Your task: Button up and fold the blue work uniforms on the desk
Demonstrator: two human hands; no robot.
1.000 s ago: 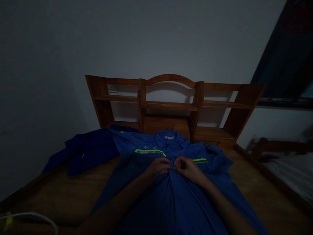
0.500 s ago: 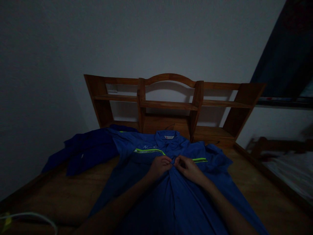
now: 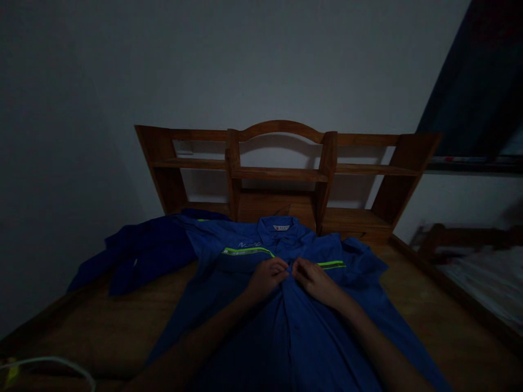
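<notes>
A blue work shirt [image 3: 245,283] lies spread with its collar [image 3: 281,225] at the far end. Yellow-green strips cross its chest on both sides. My left hand [image 3: 267,279] pinches the front placket from the left, just below the collar. Close against it, my right hand [image 3: 312,279] pinches the same placket from the right. The fingertips of both hands nearly meet. Whether a button lies between them is too dark and small to see.
A darker blue garment [image 3: 151,250] lies to the left, partly under the shirt's sleeve. Behind stands a wooden shelf unit [image 3: 281,174] against the wall. A pale cable [image 3: 53,359] curves at the lower left. Raised wooden edging [image 3: 449,288] runs along the right side.
Both hands stay at the same spot on the placket, with only slight shifts of the fingers. The whole view has moved a little.
</notes>
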